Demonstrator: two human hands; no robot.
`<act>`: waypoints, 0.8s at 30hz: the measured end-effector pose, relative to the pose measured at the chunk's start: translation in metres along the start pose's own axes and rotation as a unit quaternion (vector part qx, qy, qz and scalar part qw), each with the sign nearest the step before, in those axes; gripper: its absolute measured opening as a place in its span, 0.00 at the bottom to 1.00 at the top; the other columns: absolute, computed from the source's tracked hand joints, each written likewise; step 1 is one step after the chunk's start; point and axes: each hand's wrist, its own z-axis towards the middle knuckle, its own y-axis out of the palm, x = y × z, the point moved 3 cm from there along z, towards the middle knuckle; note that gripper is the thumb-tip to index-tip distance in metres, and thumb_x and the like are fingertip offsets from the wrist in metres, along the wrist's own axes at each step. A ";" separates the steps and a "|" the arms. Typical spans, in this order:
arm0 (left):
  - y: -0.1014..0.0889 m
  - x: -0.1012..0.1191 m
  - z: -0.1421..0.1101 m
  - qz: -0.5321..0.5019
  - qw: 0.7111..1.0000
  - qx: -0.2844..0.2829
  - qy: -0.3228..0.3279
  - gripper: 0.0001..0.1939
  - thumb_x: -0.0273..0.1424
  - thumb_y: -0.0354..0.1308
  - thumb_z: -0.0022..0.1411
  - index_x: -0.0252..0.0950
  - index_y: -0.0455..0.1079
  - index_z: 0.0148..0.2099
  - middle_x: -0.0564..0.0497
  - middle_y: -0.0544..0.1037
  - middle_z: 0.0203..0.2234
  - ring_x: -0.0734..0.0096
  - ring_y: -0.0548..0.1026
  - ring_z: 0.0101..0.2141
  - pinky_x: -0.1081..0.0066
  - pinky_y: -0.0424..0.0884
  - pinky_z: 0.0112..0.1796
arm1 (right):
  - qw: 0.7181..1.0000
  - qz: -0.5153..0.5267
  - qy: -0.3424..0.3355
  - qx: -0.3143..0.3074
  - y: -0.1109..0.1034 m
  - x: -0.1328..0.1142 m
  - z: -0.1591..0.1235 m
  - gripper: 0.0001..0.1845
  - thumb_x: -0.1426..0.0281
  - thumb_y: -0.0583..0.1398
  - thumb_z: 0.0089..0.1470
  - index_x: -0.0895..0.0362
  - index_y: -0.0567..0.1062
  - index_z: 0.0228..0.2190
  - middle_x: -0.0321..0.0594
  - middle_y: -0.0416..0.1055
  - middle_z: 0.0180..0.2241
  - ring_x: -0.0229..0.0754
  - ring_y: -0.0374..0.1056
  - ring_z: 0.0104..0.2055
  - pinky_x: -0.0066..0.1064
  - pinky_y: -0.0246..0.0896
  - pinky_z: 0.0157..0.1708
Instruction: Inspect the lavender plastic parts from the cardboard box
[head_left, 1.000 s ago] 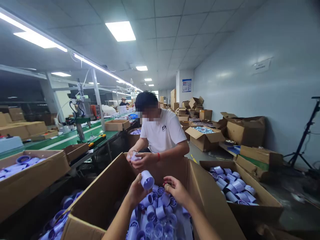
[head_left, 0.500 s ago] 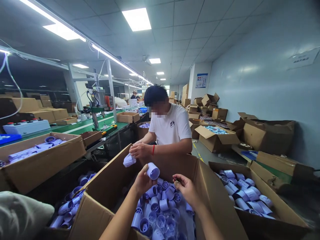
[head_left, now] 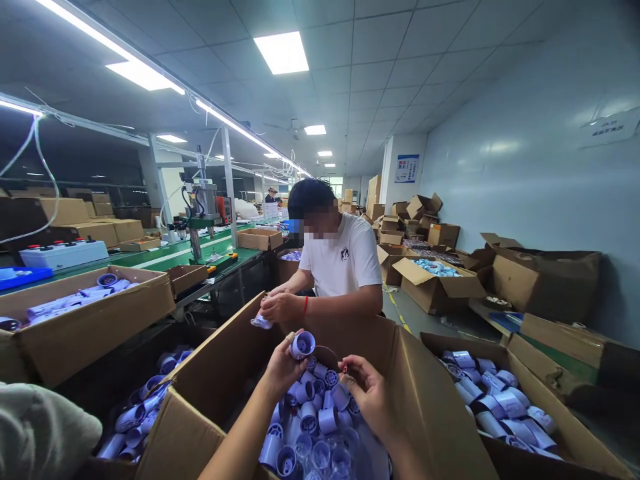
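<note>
My left hand (head_left: 284, 365) is closed around a pale purple plastic cup-shaped housing (head_left: 303, 345), its open end tilted toward me. My right hand (head_left: 369, 393) pinches a small red part (head_left: 345, 368) between thumb and fingers, just right of the housing. A thin wire seems to arc from that part toward the housing. Both hands are above a large cardboard box (head_left: 430, 393) holding many loose purple housings (head_left: 327, 420) and some clear plastic cups (head_left: 320, 456).
Across the box a co-worker (head_left: 337, 260) in a white shirt handles a wrapped purple piece (head_left: 261, 321). Cartons of housings stand at the right (head_left: 510, 400) and left (head_left: 100, 300). A green conveyor bench (head_left: 165, 257) carries a press (head_left: 200, 207).
My left hand has turned the housing so its open end faces me more. My right hand has shifted slightly lower, and the red part and wire show more clearly.
</note>
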 end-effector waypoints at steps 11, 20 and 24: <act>0.005 -0.007 -0.004 0.084 0.996 -0.022 0.008 0.15 0.31 0.55 0.62 0.35 0.68 0.51 0.50 0.78 0.30 0.72 0.77 0.27 0.76 0.71 0.26 | 0.979 -0.193 -0.056 -0.036 0.013 -0.020 -0.009 0.13 0.70 0.60 0.47 0.50 0.78 0.38 0.39 0.79 0.36 0.46 0.74 0.39 0.36 0.68 0.43; 0.003 -0.012 -0.001 0.148 0.987 -0.064 0.000 0.21 0.40 0.54 0.63 0.37 0.65 0.55 0.50 0.77 0.27 0.74 0.74 0.22 0.79 0.66 0.22 | 0.975 -0.215 -0.039 -0.042 0.015 -0.017 -0.008 0.14 0.71 0.59 0.46 0.51 0.78 0.37 0.39 0.79 0.36 0.46 0.73 0.39 0.36 0.67 0.43; 0.002 -0.014 0.001 0.146 0.986 -0.076 0.007 0.21 0.41 0.56 0.61 0.37 0.66 0.53 0.50 0.77 0.26 0.76 0.73 0.20 0.79 0.64 0.20 | 0.975 -0.214 -0.037 -0.044 0.015 -0.013 -0.008 0.14 0.73 0.59 0.45 0.52 0.78 0.36 0.40 0.78 0.37 0.47 0.73 0.40 0.38 0.66 0.44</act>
